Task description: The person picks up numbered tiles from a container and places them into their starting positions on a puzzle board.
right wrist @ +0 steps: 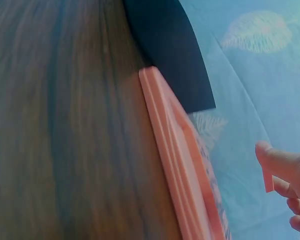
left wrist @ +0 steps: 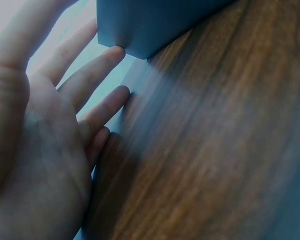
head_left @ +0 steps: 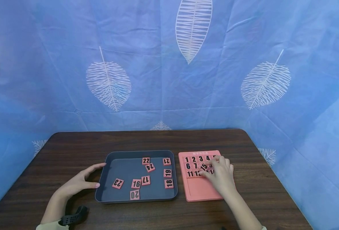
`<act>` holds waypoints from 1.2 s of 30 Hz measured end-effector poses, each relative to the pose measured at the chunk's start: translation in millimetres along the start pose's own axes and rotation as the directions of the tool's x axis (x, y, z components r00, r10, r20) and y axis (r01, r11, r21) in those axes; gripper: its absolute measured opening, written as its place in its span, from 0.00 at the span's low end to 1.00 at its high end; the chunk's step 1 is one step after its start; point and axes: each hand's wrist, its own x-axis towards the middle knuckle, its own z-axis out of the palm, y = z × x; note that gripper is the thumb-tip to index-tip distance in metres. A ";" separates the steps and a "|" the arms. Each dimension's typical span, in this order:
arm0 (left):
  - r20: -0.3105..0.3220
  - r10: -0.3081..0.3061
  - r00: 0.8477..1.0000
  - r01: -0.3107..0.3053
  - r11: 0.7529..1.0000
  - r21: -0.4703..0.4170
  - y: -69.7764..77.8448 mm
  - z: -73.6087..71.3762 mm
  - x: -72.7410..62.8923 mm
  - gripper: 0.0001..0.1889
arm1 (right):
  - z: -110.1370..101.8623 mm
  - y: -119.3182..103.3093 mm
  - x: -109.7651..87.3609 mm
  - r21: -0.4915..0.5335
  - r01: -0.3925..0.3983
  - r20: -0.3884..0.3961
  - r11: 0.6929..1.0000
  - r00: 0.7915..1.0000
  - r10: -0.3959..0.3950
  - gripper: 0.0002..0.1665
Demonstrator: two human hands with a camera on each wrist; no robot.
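Observation:
My right hand (head_left: 222, 175) pinches a pink number tile marked 15 (head_left: 203, 166) above the pink puzzle board (head_left: 202, 191). In the right wrist view the tile (right wrist: 268, 180) shows edge-on between thumb and fingers, raised over the board's frame (right wrist: 172, 150). Rows of tiles from 1 onward fill the board's upper part; the hand hides some at the right, and its lower part is bare pink. At the left, my left hand (head_left: 75, 182) has its fingers spread, with thumb and fingertips at the left wall of a dark grey tray (head_left: 107, 179).
Several loose number tiles lie scattered in the tray, among them 23 (head_left: 118, 183), 16 (head_left: 136, 183), 22 (head_left: 145, 160) and 18 (head_left: 169, 183). Tray and board stand side by side on a dark wooden table (head_left: 146, 217). A blue leaf-patterned cloth (head_left: 158, 80) hangs behind.

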 end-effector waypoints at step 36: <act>-0.004 -0.026 1.000 0.026 1.000 0.015 3.7 -0.4 -0.6 0.36 | -4.2 50.7 -11.5 -0.155 -0.322 0.007 0.934 0.945 0.327 0.25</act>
